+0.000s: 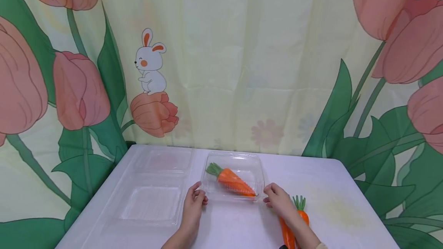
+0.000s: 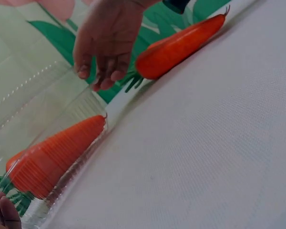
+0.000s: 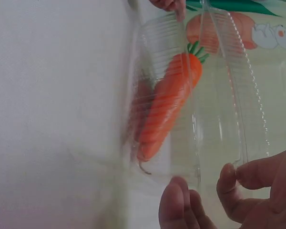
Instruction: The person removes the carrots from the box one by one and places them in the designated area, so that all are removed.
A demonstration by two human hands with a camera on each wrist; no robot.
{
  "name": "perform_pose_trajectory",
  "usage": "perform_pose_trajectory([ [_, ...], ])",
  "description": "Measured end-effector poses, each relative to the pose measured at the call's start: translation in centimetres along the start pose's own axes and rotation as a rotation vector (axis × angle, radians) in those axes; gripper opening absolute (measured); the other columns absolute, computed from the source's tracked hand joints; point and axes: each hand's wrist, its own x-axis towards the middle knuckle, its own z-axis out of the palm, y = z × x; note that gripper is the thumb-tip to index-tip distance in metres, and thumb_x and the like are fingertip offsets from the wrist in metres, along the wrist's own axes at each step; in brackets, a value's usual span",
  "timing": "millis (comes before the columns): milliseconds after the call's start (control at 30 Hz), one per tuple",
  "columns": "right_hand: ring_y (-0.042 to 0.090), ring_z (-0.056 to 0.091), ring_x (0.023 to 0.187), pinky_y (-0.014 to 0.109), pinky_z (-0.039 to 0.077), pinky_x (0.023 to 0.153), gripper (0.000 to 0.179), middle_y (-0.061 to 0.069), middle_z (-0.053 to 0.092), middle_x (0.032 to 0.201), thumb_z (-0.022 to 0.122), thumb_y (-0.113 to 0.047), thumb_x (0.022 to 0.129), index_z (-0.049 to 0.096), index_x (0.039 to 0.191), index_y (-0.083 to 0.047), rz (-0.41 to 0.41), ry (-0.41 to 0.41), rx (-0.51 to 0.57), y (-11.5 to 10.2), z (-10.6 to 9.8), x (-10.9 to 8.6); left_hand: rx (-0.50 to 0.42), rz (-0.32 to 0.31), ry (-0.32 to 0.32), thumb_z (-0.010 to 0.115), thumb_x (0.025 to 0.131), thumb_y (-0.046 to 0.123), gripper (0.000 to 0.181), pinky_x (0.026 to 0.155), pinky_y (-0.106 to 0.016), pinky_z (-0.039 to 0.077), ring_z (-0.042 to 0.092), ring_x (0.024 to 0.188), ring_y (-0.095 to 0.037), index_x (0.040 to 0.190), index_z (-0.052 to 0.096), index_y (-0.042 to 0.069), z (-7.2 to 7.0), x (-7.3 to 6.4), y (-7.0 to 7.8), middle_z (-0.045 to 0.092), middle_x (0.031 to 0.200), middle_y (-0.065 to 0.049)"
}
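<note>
A clear plastic box [image 1: 232, 157] with a ribbed front stands near the middle of the table, its lid apparently down. Inside lies one orange carrot [image 1: 235, 181], green top toward the back left and tip toward the front right. My left hand [image 1: 194, 206] is at the box's front left corner, fingers loosely bent beside the wall. At the front right corner is my right hand [image 1: 280, 201]; the right wrist view shows its fingers [image 3: 174, 202] beside the plastic, not clearly gripping. Beneath the right forearm lies more carrot [image 1: 286, 231], partly hidden, so I cannot tell whether it is one or two.
Left of the box, a second clear plastic box [image 1: 149, 203] lies opened flat, lid part toward the back. Both rest on a white-covered table [image 1: 235, 229]. Behind the table hangs a curtain [image 1: 249, 68] printed with tulips and a rabbit.
</note>
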Motion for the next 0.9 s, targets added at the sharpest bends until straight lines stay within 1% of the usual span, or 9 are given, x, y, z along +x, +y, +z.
perform_pose_trajectory([
  [67, 0.022, 0.066, 0.089, 0.037, 0.059, 0.079, 0.031, 0.018, 0.068, 0.110, 0.048, -0.025, 0.106, 0.062, 0.115, 0.001, -0.009, 0.022, -0.053, -0.3, -0.4, 0.0, 0.007, 0.004, -0.019, 0.049, 0.104, 0.002, 0.049, 0.070, -0.021, 0.051, 0.056, 0.078, -0.011, 0.150, 0.038, -0.008, -0.1, 0.0, 0.1, 0.053, 0.097, -0.008],
  [167, 0.027, 0.065, 0.096, 0.040, 0.059, 0.082, 0.035, 0.019, 0.067, 0.114, 0.051, -0.031, 0.106, 0.062, 0.117, 0.000, -0.017, 0.048, -0.070, -0.7, -1.0, 0.1, 0.022, -0.004, -0.039, 0.047, 0.104, 0.001, 0.050, 0.069, -0.021, 0.051, 0.056, 0.077, -0.012, 0.152, 0.037, -0.008, -0.2, 0.0, 0.1, 0.052, 0.097, -0.008],
  [300, 0.033, 0.064, 0.104, 0.041, 0.059, 0.087, 0.040, 0.022, 0.064, 0.121, 0.050, -0.036, 0.107, 0.059, 0.121, 0.000, -0.029, 0.095, -0.044, -1.4, -1.5, 0.2, 0.052, -0.025, -0.050, 0.048, 0.105, 0.002, 0.050, 0.070, -0.022, 0.051, 0.056, 0.079, -0.013, 0.153, 0.037, -0.005, -0.3, -0.3, 0.3, 0.052, 0.098, -0.008],
  [433, 0.036, 0.062, 0.114, 0.042, 0.059, 0.092, 0.042, 0.023, 0.057, 0.129, 0.049, -0.037, 0.108, 0.049, 0.129, 0.000, -0.052, 0.139, 0.014, -2.3, -1.9, 0.4, 0.071, -0.043, -0.057, 0.048, 0.105, 0.004, 0.050, 0.071, -0.023, 0.051, 0.056, 0.080, -0.015, 0.154, 0.036, -0.004, -0.5, -0.8, 0.5, 0.052, 0.099, -0.009],
  [500, 0.037, 0.061, 0.118, 0.044, 0.058, 0.095, 0.044, 0.023, 0.054, 0.133, 0.046, -0.038, 0.109, 0.046, 0.133, -0.001, -0.068, 0.140, 0.045, -2.8, -2.0, 0.5, 0.078, -0.052, -0.059, 0.048, 0.105, 0.004, 0.050, 0.071, -0.023, 0.051, 0.056, 0.080, -0.016, 0.154, 0.037, -0.003, -0.6, -1.1, 0.5, 0.052, 0.100, -0.010],
  [567, 0.038, 0.060, 0.122, 0.047, 0.056, 0.099, 0.045, 0.024, 0.053, 0.138, 0.044, -0.038, 0.110, 0.046, 0.137, -0.001, -0.087, 0.131, 0.075, -3.4, -2.1, 0.6, 0.087, -0.064, -0.063, 0.048, 0.105, 0.005, 0.051, 0.072, -0.023, 0.051, 0.056, 0.081, -0.016, 0.154, 0.037, -0.003, -0.8, -1.4, 0.6, 0.052, 0.100, -0.009],
  [700, 0.040, 0.057, 0.128, 0.054, 0.050, 0.106, 0.055, 0.023, 0.052, 0.145, 0.033, -0.049, 0.111, 0.048, 0.140, -0.004, -0.104, 0.105, 0.103, -4.5, -2.4, 0.9, 0.089, -0.072, -0.079, 0.048, 0.105, 0.005, 0.051, 0.075, -0.024, 0.052, 0.056, 0.082, -0.016, 0.154, 0.036, -0.003, -1.2, -2.0, 0.6, 0.051, 0.100, -0.008],
  [800, 0.042, 0.054, 0.130, 0.058, 0.046, 0.109, 0.067, 0.023, 0.048, 0.150, 0.024, -0.058, 0.109, 0.046, 0.145, -0.006, -0.115, 0.099, 0.103, -5.2, -2.6, 1.2, 0.085, -0.071, -0.091, 0.047, 0.105, 0.005, 0.052, 0.076, -0.024, 0.051, 0.056, 0.083, -0.016, 0.155, 0.035, -0.004, -1.4, -2.3, 0.6, 0.050, 0.099, -0.006],
  [900, 0.043, 0.051, 0.133, 0.060, 0.043, 0.111, 0.073, 0.022, 0.044, 0.153, 0.019, -0.063, 0.107, 0.043, 0.147, -0.007, -0.118, 0.091, 0.113, -5.7, -2.9, 1.7, 0.069, -0.071, -0.108, 0.047, 0.106, 0.006, 0.053, 0.075, -0.024, 0.051, 0.055, 0.082, -0.016, 0.155, 0.032, -0.004, -1.6, -2.6, 0.6, 0.050, 0.097, -0.004],
])
